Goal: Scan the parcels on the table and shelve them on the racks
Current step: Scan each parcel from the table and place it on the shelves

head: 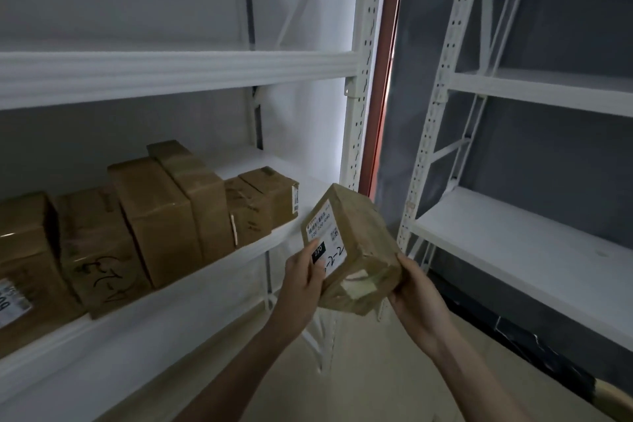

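The white rack (178, 72) on the left filled most of the view, its middle shelf (191, 288) already carrying a row of brown parcels (154, 223) standing side by side, some with handwritten marks on their faces; by that showing the shelving was well under way, though how many parcels were left on the table could not be told, since no table was in view; to the right of the row a bare stretch of shelf remained, which looked the likely place for the next one. A second rack (513, 154) stood at the right against a grey wall (555, 27), with a reddish upright strip (380, 79) between the two; the light was dim and the pale floor (376, 370) showed below. The parcel in hand (349, 250) was held tilted in the air just off the shelf's right end, its white label (325, 240) facing the camera; whether it had been scanned could not be told; the left hand (303, 279) gripped its labelled face, thumb on the label, and the right hand (416, 286) cupped its opposite lower edge, fingers curled round it.
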A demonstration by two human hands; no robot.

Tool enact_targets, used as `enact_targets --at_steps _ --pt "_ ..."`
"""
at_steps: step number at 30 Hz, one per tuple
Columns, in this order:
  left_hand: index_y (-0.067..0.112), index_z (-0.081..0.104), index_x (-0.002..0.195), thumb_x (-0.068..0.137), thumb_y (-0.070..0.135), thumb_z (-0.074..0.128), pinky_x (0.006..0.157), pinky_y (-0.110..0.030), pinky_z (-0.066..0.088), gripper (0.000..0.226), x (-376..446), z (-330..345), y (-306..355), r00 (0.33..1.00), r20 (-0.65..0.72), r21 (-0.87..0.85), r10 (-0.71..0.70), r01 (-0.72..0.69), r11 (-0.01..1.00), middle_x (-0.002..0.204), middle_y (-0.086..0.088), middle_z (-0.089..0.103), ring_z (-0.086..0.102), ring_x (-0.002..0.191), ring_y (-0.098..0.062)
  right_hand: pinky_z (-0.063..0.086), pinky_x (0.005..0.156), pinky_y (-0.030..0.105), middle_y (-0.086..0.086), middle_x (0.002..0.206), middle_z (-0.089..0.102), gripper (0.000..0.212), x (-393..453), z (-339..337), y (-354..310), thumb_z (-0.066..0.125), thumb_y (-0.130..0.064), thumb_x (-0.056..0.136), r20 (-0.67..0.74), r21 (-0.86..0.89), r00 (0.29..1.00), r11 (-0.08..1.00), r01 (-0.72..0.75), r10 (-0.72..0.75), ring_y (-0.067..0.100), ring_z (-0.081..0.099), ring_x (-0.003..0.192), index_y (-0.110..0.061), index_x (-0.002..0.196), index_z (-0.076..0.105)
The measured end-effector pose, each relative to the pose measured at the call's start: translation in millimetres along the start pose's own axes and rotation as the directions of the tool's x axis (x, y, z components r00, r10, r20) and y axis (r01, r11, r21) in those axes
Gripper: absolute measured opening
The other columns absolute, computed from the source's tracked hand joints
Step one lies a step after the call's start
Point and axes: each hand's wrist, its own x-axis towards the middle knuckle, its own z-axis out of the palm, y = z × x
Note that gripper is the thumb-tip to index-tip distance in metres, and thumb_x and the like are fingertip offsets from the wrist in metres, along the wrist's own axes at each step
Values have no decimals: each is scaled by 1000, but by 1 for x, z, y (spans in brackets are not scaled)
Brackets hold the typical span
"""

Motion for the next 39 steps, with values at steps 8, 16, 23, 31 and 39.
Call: enact_targets --at_steps 8,16,23,31,39 --pt "29 43 143 84 69 41 101 -35 49 71 112 30 -31 997 -79 -75 -3 -2 997 129 4 53 54 115 -4 46 86 23 -8 118 68 39 128 -6 -41 46 -45 94 64 -388 997 920 63 -42 4 63 107 -29 128 58" --pt "16 59 126 88 66 44 92 -20 47 65 180 27 -33 975 -127 111 185 -171 979 123 5 63 58 112 -2 46 75 14 -18 111 61 31 235 5 -57 44 -45 92 195 -591 974 779 209 -114 -1 60 100 -38 121 54" --pt "13 64 96 93 31 62 59 -21 36 19 206 19 -29 896 -332 579 295 -53 813 85 -5 69 65 75 -20 46 69 5 -17 102 60 21 292 23 -42 40 -29 99 272 -571 960 790 221 -72 0 58 96 -30 113 56" --pt "18 56 65 74 32 81 35 -19 30 29 216 28 -23 800 -553 714 234 309 629 49 5 57 53 37 -12 48 78 9 -18 104 59 19 342 31 -35 39 -30 99 464 -596 885 751 284 33 -5 57 96 -41 108 51" --pt "21 57 84 87 41 52 31 -21 34 21 188 37 -22 716 -654 716 243 482 506 49 6 58 54 37 -14 44 70 14 0 105 58 47 352 41 -16 40 -46 98 525 -565 850 732 379 -35 24 59 103 -11 130 48"
